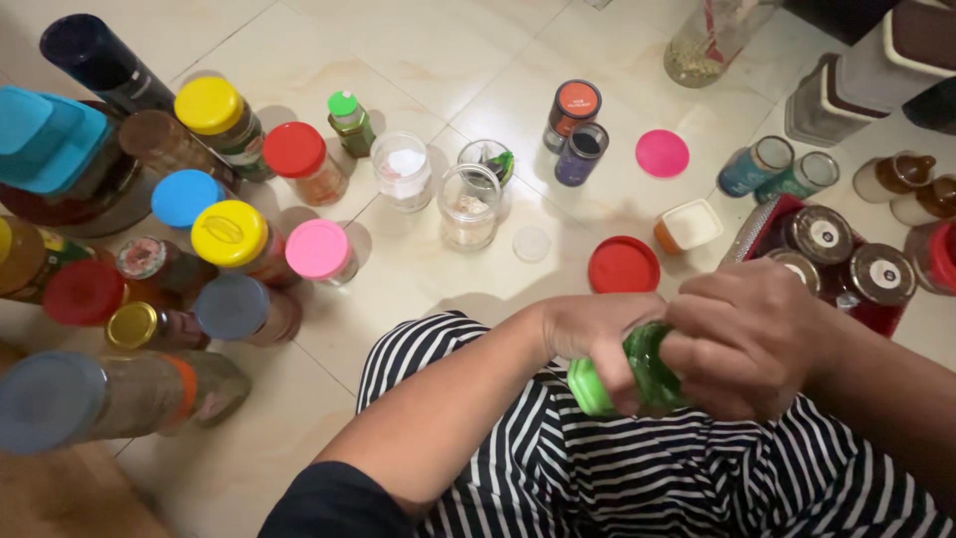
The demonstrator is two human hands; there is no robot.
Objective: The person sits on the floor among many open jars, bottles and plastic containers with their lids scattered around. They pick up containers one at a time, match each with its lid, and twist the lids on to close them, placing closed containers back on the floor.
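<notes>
1. Two hands grip one green jar over the striped lap.
2. Left hand wraps its green lid end.
3. Right hand clasps its body.
4. Red lid lies on the floor just beyond the jar.

Both hands cover most of the green jar, so its contents can't be made out. At the left edge, the blue tubs and the grey-lidded jar are cut off and blurred. Top right, the tall glass jar runs out of frame.
</notes>
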